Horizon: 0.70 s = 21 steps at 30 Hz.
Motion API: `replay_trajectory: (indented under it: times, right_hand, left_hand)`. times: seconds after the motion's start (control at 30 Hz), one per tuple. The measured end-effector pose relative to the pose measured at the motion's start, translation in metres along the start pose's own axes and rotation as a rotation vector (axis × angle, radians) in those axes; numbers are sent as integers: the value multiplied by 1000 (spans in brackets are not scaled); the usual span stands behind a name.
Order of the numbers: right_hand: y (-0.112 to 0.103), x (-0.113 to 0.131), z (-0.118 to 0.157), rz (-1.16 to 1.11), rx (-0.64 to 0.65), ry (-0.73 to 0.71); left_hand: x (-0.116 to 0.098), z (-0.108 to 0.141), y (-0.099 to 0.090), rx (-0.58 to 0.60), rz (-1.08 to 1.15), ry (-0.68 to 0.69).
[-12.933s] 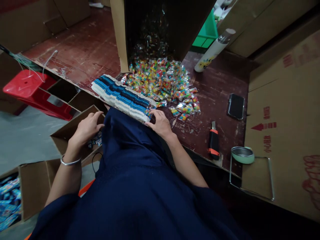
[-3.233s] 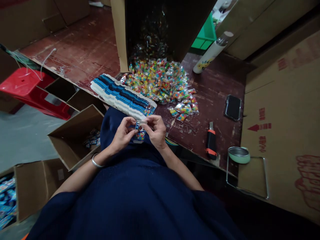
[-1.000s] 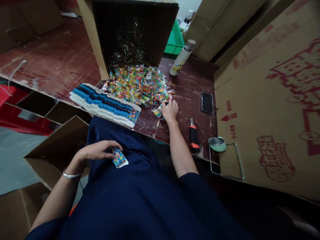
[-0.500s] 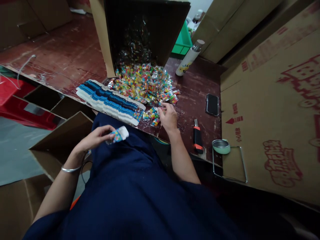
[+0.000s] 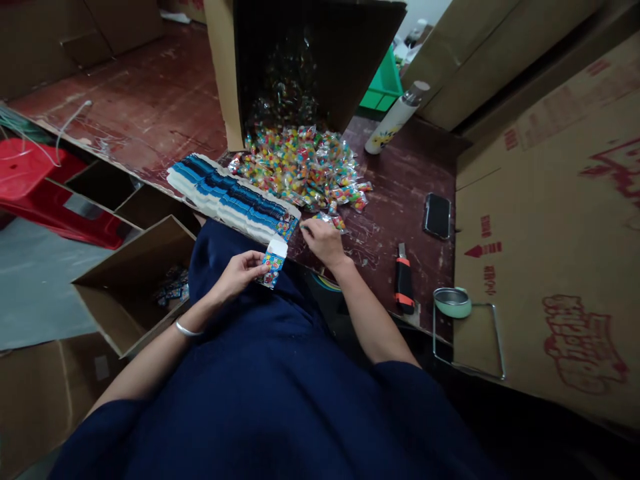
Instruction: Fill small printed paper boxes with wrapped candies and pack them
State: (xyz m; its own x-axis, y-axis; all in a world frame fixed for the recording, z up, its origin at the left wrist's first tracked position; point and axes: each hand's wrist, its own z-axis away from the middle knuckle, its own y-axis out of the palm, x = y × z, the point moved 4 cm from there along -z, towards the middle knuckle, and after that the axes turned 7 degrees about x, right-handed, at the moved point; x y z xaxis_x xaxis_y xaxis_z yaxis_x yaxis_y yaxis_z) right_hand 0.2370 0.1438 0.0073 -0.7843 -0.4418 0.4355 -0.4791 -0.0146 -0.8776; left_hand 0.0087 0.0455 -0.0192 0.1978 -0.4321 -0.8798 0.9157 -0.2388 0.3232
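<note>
My left hand (image 5: pixel 240 275) grips a small blue printed carton (image 5: pixel 274 264) with its white flap open, above my lap. My right hand (image 5: pixel 323 241) is closed near the table's front edge, its fingertips pinched by the right end of the carton row; what they hold is too small to make out. A long row of flat blue and white cartons (image 5: pixel 230 198) lies along the table edge. Behind it, a pile of clear packets of colourful candy (image 5: pixel 300 167) spills from a tipped cardboard box (image 5: pixel 227 80).
On the table's right are a white bottle (image 5: pixel 393 125), a phone (image 5: pixel 437 215) and a utility knife (image 5: pixel 403 279). A green bowl (image 5: pixel 453 303) sits in a wire frame at the edge. An open box (image 5: pixel 125 287) and red stool (image 5: pixel 35 177) stand at left.
My left hand has brought the carton right and up, turning its open end upward. My right hand has moved left, away from the small packets at the edge. The view has shifted slightly.
</note>
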Motion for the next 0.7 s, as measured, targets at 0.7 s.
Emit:
replay_trajectory:
  times: [0.7]
  right_hand:
    - [-13, 78, 26, -531, 10, -117]
  left_hand:
    - [-9, 8, 16, -46, -168, 249]
